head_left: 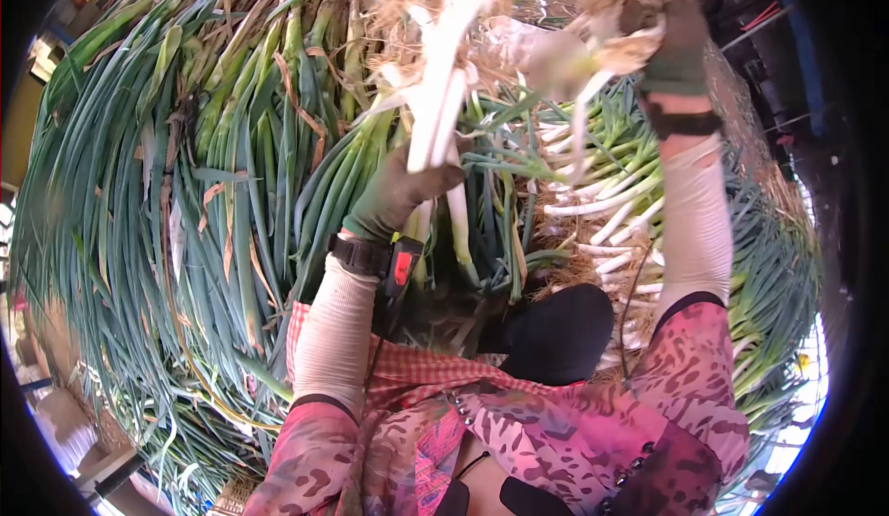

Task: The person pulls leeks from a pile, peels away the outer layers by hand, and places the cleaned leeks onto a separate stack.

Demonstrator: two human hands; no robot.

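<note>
My left hand (403, 192), in a dark olive glove, is closed round a bunch of green onions (437, 113). Their white stems point up and away from me, with brown, hairy roots (444, 2) at the far end. To the upper right, my gloved right hand (681, 39) is closed on a crumpled clump of peeled, brownish outer leaves (630, 21). That clump is partly smeared by motion, and the fingertips are hard to make out. Several strips of pale leaf hang below it, apart from the bunch.
A large heap of green onions with long green leaves (120, 211) fills the left side. At right lies a row of green onions with clean white stems (602, 192). A black rounded pad or knee (565, 331) and a red checked cloth (417, 368) are close to my body.
</note>
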